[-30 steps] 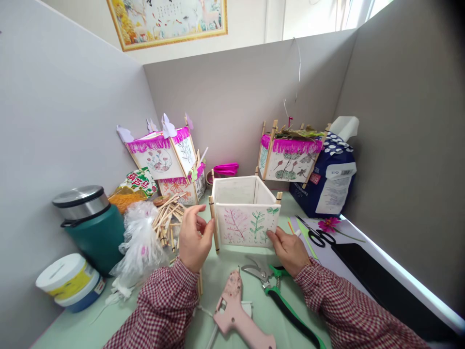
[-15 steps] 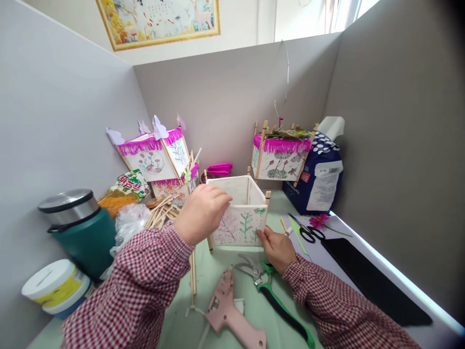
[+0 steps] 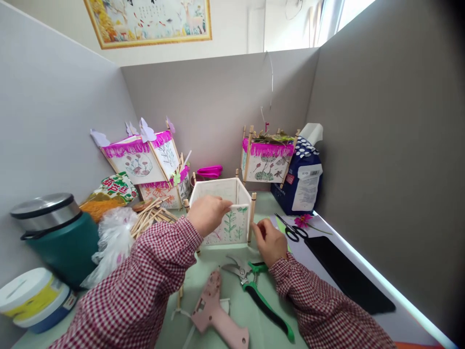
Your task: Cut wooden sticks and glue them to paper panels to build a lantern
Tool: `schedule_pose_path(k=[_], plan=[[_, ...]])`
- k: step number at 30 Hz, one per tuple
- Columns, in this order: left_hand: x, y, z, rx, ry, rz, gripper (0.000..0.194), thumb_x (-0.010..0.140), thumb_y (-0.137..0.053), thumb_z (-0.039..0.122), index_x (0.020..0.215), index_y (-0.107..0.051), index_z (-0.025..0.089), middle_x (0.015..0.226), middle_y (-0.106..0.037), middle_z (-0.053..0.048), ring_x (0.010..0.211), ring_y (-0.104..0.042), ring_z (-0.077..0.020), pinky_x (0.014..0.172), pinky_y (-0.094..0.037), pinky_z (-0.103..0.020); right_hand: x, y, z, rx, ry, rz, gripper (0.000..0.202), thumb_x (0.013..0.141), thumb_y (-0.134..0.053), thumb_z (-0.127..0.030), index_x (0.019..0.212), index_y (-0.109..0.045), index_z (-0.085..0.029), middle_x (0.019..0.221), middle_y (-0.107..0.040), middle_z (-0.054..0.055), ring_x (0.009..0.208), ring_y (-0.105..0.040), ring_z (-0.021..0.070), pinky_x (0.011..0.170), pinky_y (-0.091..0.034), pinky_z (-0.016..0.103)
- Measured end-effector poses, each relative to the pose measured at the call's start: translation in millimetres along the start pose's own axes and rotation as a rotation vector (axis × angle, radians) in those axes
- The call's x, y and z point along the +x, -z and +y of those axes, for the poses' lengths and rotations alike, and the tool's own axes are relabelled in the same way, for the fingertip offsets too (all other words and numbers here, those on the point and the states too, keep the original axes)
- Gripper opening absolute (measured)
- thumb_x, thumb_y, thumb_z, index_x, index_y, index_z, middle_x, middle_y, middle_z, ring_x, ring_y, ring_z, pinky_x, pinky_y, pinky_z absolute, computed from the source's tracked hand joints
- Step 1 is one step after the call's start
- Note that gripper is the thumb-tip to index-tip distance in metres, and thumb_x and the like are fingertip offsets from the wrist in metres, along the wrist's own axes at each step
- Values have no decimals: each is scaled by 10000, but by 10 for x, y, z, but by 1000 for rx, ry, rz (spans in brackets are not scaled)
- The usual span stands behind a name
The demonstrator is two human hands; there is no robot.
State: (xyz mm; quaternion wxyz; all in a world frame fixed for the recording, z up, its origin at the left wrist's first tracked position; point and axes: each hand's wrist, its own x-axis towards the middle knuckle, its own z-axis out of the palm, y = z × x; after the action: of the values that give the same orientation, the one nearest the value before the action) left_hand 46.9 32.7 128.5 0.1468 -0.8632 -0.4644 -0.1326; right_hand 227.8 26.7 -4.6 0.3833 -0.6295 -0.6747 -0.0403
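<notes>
In the middle of the table stands a white paper lantern, an open-topped box with wooden stick posts at its corners and drawn green and reddish plants on its front panel. My left hand is closed over the top rim of that panel, fingers pinched on the edge. Beside the front right post is my right hand, its fingertips pinched together close to the stick. Whether they touch the post, or hold something tiny, I cannot tell. A pink glue gun and green-handled pruning shears lie in front of the lantern.
Finished-looking lanterns with pink fringe stand back left and back right. At left are a green thermos, a white tub and loose sticks. Scissors and a black slab lie right.
My right hand has let go of the lantern's lower right corner and now pinches just right of the post. My left hand stays on the rim. The whole view has shifted slightly.
</notes>
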Motion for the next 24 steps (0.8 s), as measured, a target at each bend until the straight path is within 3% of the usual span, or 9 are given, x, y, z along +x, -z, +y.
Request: schedule_pose_path(k=[5, 10, 24], plan=[[48, 2, 55, 64, 42, -13, 301, 878, -394, 307, 1012, -652, 230, 830, -671, -69, 736, -610, -207, 597, -391, -284, -13, -104, 23, 15, 58, -84, 161, 813, -532, -330, 892, -549, -191, 855, -660, 12, 665, -585, 135, 561, -314, 226], [67, -25, 44, 45, 39, 1, 312, 878, -386, 299, 1037, -645, 231, 838, -673, -66, 743, -610, -211, 607, -394, -292, -9, -145, 50, -22, 64, -163, 147, 840, -498, -313, 816, -593, -205, 736, -675, 8, 625, -595, 151, 534, -280, 244], [73, -53, -50, -51, 20, 33, 314, 881, -386, 299, 1045, -644, 232, 843, -671, -64, 782, -604, -194, 682, -415, -283, 3, -118, 33, -54, 91, -236, 210, 881, -420, -293, 856, -607, -201, 829, -675, 21, 724, -602, 151, 560, -282, 250]])
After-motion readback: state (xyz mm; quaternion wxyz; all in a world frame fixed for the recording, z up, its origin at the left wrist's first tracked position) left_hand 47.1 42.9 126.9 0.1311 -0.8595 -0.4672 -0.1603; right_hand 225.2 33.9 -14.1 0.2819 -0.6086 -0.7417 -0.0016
